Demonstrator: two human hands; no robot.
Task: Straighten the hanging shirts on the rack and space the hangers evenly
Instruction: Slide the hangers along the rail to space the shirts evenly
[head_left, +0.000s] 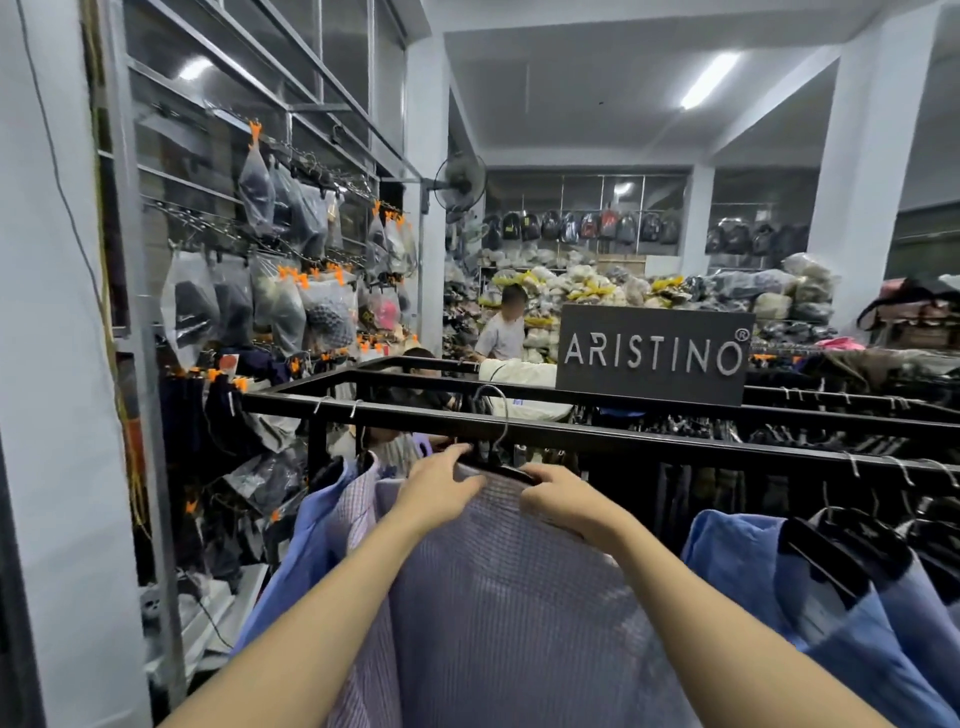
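Note:
A black metal rack (597, 434) crosses the view with shirts hanging from it. In the middle hangs a lilac checked shirt (498, 597) on a black hanger (501, 467), whose wire hook rises above the rail. My left hand (441, 491) grips the shirt's left shoulder at the hanger. My right hand (563, 499) grips the right shoulder, fingers curled over the hanger's arm. To the left hang a blue shirt (306, 540) and a pale checked shirt (356, 519), close together. On the right hangs another blue shirt (748, 566) on a black hanger (826, 556).
An ARISTINO sign (652, 353) stands on the rack's far rail. Bagged caps (280, 306) hang on a wall frame at left. Two people (501, 327) are beyond the rack. Piles of bagged goods (649, 291) fill the back. More hangers (914, 499) crowd the rail at far right.

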